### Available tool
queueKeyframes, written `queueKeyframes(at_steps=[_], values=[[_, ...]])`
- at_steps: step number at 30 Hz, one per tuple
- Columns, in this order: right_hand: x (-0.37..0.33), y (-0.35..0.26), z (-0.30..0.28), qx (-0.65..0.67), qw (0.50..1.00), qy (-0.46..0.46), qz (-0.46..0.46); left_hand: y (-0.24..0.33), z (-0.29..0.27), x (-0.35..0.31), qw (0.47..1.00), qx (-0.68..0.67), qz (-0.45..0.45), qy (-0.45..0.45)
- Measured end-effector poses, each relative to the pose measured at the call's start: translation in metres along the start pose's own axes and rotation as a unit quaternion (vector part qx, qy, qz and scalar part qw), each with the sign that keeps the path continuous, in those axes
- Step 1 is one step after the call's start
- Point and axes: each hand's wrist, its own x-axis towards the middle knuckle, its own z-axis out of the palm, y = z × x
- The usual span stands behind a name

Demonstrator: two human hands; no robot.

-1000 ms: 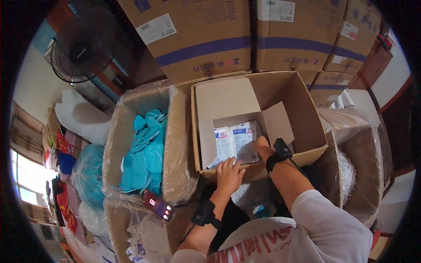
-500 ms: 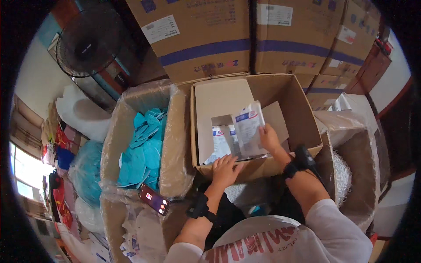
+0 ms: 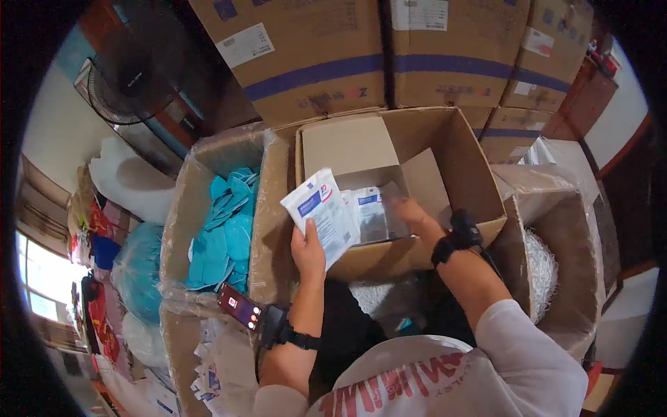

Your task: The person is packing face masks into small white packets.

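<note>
My left hand (image 3: 309, 251) is closed on a small stack of flat white packets (image 3: 322, 208) with blue and red print. It holds them tilted above the near left part of an open cardboard carton (image 3: 479, 170). More of these packets (image 3: 369, 200) lie in the carton, beside a cardboard piece (image 3: 351, 142) standing at its left. My right hand (image 3: 415, 217) reaches over the near wall, close to the packets inside. Its fingertips are blurred, and whether they grip a packet is unclear.
On the left stands a plastic-lined box of turquoise face masks (image 3: 226, 240), with a lit phone (image 3: 240, 307) on its near edge. A box (image 3: 587, 278) with white stringy material (image 3: 538, 274) is at right. Large cartons (image 3: 313, 76) are stacked behind; a fan (image 3: 118, 94) stands far left.
The packets that my right hand held upright in the carton are in my left hand, up and to the left. My left hand has left the carton's near edge.
</note>
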Motion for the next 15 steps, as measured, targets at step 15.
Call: queueKeyframes(at_steps=[15], values=[[0.017, 0.005, 0.048, -0.074, 0.985, 0.148, 0.056, 0.012, -0.017, -0.028, 0.980, -0.168, -0.076, 0.076]])
